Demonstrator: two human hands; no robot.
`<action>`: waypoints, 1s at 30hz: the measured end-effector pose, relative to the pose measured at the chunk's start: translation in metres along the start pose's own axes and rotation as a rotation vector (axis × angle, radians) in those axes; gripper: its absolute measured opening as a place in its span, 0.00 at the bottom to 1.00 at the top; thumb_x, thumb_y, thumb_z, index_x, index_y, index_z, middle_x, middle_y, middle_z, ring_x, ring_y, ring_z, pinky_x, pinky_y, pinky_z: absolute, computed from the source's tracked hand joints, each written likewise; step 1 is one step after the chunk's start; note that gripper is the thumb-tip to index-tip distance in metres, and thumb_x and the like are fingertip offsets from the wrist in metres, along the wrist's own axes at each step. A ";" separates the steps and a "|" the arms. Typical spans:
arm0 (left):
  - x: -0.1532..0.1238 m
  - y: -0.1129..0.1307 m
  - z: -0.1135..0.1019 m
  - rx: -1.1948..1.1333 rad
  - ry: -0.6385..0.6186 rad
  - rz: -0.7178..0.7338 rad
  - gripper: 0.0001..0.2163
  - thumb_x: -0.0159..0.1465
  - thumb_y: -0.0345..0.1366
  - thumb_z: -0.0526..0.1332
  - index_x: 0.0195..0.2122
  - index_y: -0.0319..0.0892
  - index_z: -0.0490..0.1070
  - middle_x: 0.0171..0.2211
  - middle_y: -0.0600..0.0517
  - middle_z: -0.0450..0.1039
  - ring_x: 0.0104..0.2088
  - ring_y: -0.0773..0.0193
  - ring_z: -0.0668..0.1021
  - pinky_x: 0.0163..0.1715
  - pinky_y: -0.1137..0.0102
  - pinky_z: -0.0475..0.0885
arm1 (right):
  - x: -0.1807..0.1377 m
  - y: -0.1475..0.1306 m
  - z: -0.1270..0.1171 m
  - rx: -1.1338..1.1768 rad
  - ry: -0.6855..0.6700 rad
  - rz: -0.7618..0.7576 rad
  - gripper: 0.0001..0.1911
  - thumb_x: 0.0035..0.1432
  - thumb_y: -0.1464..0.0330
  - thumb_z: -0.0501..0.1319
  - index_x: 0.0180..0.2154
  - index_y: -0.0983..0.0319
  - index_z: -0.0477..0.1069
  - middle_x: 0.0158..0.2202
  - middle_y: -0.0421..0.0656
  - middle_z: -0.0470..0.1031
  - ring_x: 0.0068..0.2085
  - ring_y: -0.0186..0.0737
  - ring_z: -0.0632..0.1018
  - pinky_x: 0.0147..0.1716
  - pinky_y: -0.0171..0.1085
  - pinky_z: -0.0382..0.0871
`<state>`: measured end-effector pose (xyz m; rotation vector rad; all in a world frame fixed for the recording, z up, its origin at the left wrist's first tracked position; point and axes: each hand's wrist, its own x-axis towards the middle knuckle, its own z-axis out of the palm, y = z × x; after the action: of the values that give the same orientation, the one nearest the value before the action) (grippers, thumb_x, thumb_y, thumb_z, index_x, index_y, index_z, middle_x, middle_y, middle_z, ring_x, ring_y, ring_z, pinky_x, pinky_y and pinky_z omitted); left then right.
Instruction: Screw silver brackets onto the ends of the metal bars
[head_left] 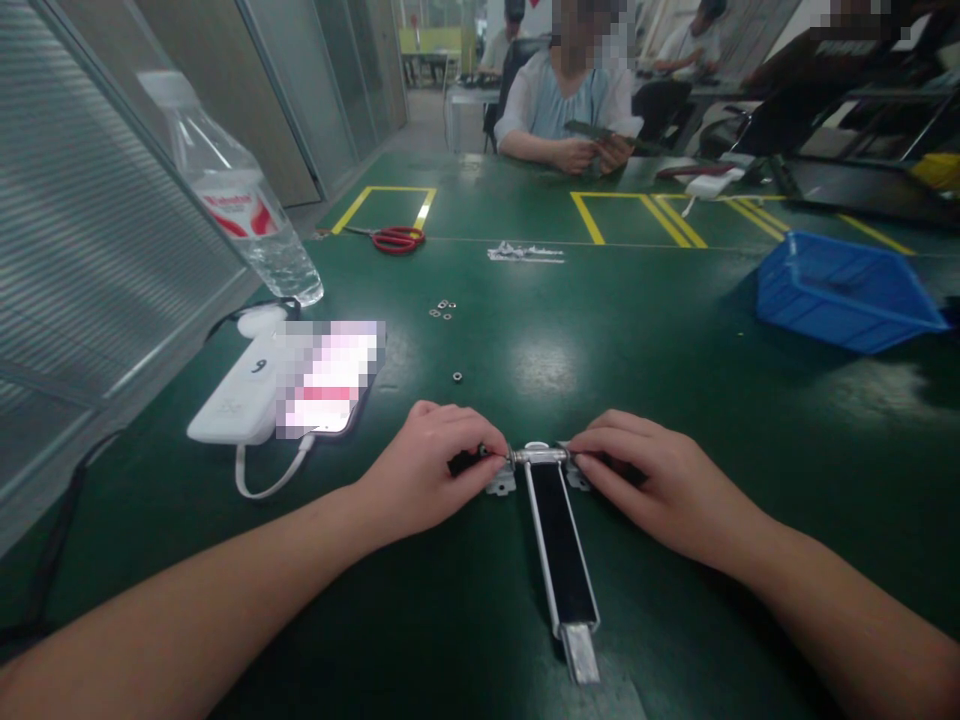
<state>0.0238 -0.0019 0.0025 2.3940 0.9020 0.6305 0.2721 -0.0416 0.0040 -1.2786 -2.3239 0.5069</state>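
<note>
A long, narrow metal bracket with a black middle strip lies on the green table, its tapered silver end pointing toward me. Across its far end runs a short metal rod, with small flanged plates at both sides. My left hand pinches the rod's left end between thumb and forefinger; a small dark piece shows between those fingers, too small to name. At the opposite end, my right hand closes its thumb and forefinger on the bracket's right side. The fingertips partly hide both ends.
A loose nut and several small washers lie beyond my hands. Leftward are a phone, a white power bank and a water bottle. Red scissors and a blue bin sit farther off. A person sits opposite.
</note>
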 end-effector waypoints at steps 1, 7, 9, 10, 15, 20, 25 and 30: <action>0.000 0.000 0.000 0.000 -0.001 -0.003 0.03 0.62 0.31 0.59 0.34 0.44 0.72 0.33 0.57 0.77 0.33 0.65 0.76 0.37 0.66 0.59 | 0.000 0.000 0.000 0.000 0.000 0.001 0.10 0.64 0.71 0.53 0.38 0.62 0.74 0.35 0.45 0.75 0.35 0.40 0.77 0.33 0.39 0.70; 0.001 0.001 0.000 0.045 -0.021 -0.069 0.03 0.62 0.32 0.61 0.37 0.44 0.73 0.37 0.54 0.76 0.39 0.61 0.76 0.39 0.65 0.61 | 0.000 -0.001 -0.001 0.006 -0.010 0.008 0.10 0.64 0.72 0.53 0.38 0.62 0.74 0.35 0.45 0.76 0.36 0.40 0.77 0.33 0.40 0.70; 0.000 0.000 0.000 0.055 -0.028 -0.062 0.04 0.63 0.34 0.60 0.37 0.45 0.73 0.39 0.52 0.76 0.42 0.59 0.76 0.41 0.64 0.61 | 0.000 -0.001 0.000 0.005 -0.006 0.005 0.10 0.64 0.72 0.54 0.38 0.62 0.74 0.35 0.45 0.75 0.35 0.40 0.77 0.33 0.39 0.70; -0.001 0.000 0.000 0.060 -0.027 -0.051 0.04 0.63 0.35 0.59 0.37 0.45 0.74 0.40 0.52 0.76 0.42 0.59 0.76 0.41 0.63 0.61 | 0.000 -0.001 0.000 0.004 -0.003 0.004 0.10 0.64 0.72 0.54 0.38 0.62 0.74 0.35 0.45 0.75 0.35 0.39 0.77 0.33 0.39 0.70; -0.001 -0.002 0.001 0.065 -0.021 -0.016 0.04 0.63 0.34 0.59 0.37 0.44 0.74 0.40 0.53 0.76 0.41 0.60 0.76 0.41 0.64 0.60 | 0.000 -0.001 -0.001 0.002 -0.005 0.011 0.10 0.64 0.72 0.54 0.38 0.62 0.74 0.35 0.45 0.75 0.35 0.39 0.77 0.33 0.39 0.71; -0.001 -0.002 0.001 0.059 -0.031 -0.026 0.03 0.63 0.34 0.60 0.36 0.44 0.73 0.39 0.53 0.76 0.41 0.60 0.76 0.40 0.65 0.60 | 0.001 -0.002 -0.001 0.000 0.003 0.005 0.10 0.64 0.72 0.54 0.37 0.62 0.74 0.34 0.45 0.75 0.35 0.39 0.77 0.33 0.39 0.71; 0.000 0.000 0.000 0.078 -0.064 -0.044 0.04 0.64 0.34 0.59 0.37 0.44 0.72 0.40 0.53 0.75 0.42 0.61 0.75 0.41 0.65 0.59 | 0.000 -0.001 0.000 -0.005 -0.006 0.013 0.10 0.64 0.72 0.54 0.38 0.62 0.74 0.34 0.44 0.75 0.35 0.39 0.77 0.33 0.39 0.71; -0.001 0.000 0.000 0.070 -0.074 -0.044 0.04 0.64 0.33 0.58 0.37 0.44 0.71 0.40 0.53 0.74 0.41 0.61 0.74 0.40 0.64 0.58 | 0.000 -0.001 0.000 -0.006 -0.006 0.008 0.10 0.64 0.71 0.54 0.38 0.61 0.74 0.34 0.44 0.75 0.35 0.39 0.77 0.33 0.39 0.70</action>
<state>0.0237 -0.0026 0.0027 2.4350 0.9572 0.4975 0.2716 -0.0416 0.0047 -1.2910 -2.3283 0.5076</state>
